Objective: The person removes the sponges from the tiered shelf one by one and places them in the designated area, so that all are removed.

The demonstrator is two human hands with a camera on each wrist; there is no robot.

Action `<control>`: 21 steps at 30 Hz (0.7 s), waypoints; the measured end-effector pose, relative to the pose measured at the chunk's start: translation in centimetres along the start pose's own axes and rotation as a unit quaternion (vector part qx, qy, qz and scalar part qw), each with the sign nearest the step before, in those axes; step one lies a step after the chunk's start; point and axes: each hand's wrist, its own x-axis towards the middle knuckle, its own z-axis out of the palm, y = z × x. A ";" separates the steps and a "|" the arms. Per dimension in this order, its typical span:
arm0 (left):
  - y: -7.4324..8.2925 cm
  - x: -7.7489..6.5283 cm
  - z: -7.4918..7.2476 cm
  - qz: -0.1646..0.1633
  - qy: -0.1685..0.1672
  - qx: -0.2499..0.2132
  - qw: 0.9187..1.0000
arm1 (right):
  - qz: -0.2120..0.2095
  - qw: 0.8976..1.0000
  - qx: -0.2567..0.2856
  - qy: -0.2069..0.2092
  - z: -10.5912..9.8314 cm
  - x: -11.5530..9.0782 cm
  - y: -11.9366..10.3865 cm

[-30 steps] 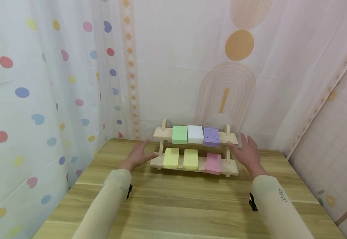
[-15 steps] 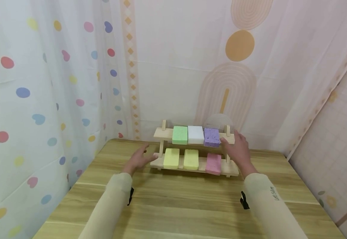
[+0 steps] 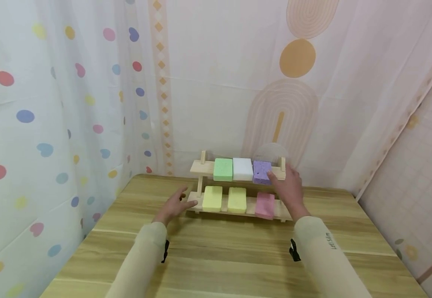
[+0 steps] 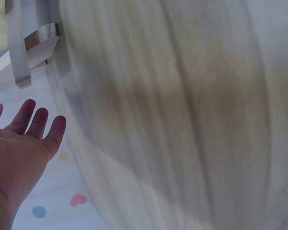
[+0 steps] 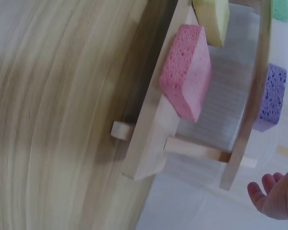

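Note:
A two-tier wooden rack (image 3: 201, 167) stands at the back of the table. On its upper tier sit a green sponge (image 3: 223, 169), a white sponge (image 3: 243, 169) and a purple sponge (image 3: 262, 172). Below them lie a left yellow sponge (image 3: 212, 198), another yellow sponge (image 3: 237, 200) and a pink sponge (image 3: 265, 205). My left hand (image 3: 172, 207) is by the lower tier's left end, fingers spread, holding nothing. At the upper tier's right end, my right hand (image 3: 291, 190) has its thumb near the purple sponge; the right wrist view shows the hand (image 5: 278, 196) apart from the sponges.
The wood-grain table (image 3: 227, 256) extends in front of the rack. A patterned curtain (image 3: 216, 116) hangs right behind it, a dotted curtain (image 3: 52, 174) on the left and a grid-patterned one (image 3: 406, 182) on the right.
My right hand has moved left, from beside the rack to its upper right end near the purple sponge. My left hand has shifted only slightly. The sponges stay in place.

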 end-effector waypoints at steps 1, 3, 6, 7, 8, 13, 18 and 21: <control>-0.1 0.0 0.1 0.001 -0.001 -0.002 1.000 | 0.002 1.000 -0.001 -0.001 0.2 -0.1 0.0; -0.3 -0.1 0.2 0.000 -0.002 -0.006 1.000 | 0.004 1.000 -0.003 -0.001 0.5 -0.2 -0.1; -0.6 -0.1 0.4 -0.001 -0.003 -0.008 1.000 | 0.009 1.000 0.002 0.005 1.1 -0.3 -0.2; -0.7 -0.1 0.5 -0.002 -0.002 -0.009 1.000 | 0.013 1.000 0.005 0.009 1.3 -0.4 -0.3; -0.8 0.0 0.5 -0.004 -0.001 -0.010 1.000 | 0.017 1.000 0.006 0.012 1.6 -0.4 -0.3; -1.3 0.2 0.7 -0.001 0.001 -0.007 1.000 | 0.041 0.999 0.014 0.032 3.0 -0.5 -0.4; -1.4 0.4 0.8 0.001 0.002 -0.003 1.000 | 0.050 0.997 0.034 0.042 4.4 -0.6 -0.6; -1.6 0.6 1.0 0.002 0.001 0.000 1.000 | 0.053 0.997 0.035 0.051 5.1 -0.7 -0.7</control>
